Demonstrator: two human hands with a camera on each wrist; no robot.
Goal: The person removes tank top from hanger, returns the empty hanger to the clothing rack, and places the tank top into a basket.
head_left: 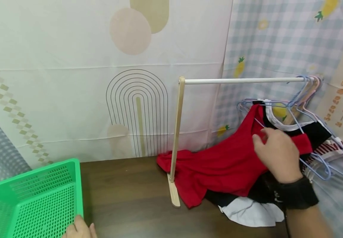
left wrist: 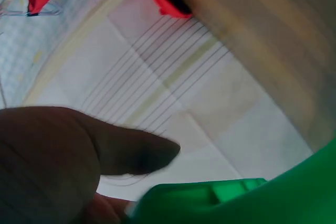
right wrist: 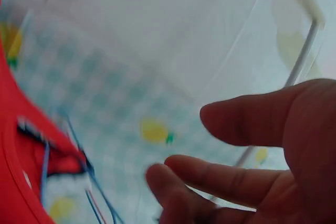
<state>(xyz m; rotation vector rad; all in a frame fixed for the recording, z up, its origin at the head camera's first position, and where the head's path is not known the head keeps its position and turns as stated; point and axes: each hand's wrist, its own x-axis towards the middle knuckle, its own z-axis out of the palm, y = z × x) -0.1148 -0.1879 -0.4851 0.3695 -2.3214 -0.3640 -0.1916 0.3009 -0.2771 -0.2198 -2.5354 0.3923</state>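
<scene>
My left hand (head_left: 79,228) holds the near right rim of a green plastic basket (head_left: 78,185), fingers over the edge; in the left wrist view the thumb (left wrist: 139,150) sticks out beside the rim. My right hand (head_left: 277,153) is in front of a red garment (head_left: 225,165) near its hanger. In the right wrist view its thumb and fingers (right wrist: 226,182) stand apart with nothing between them. The red garment slopes from the blue hangers (head_left: 293,105) down to the table. A black garment with a white collar (head_left: 274,119) hangs behind it.
A rack with a white rail (head_left: 243,80) and a wooden post (head_left: 177,132) stands on the brown table (head_left: 124,191). Striped and grey clothing (head_left: 332,152) hangs at the right end. White cloth (head_left: 251,211) lies under the red garment. Patterned curtains enclose the back and sides.
</scene>
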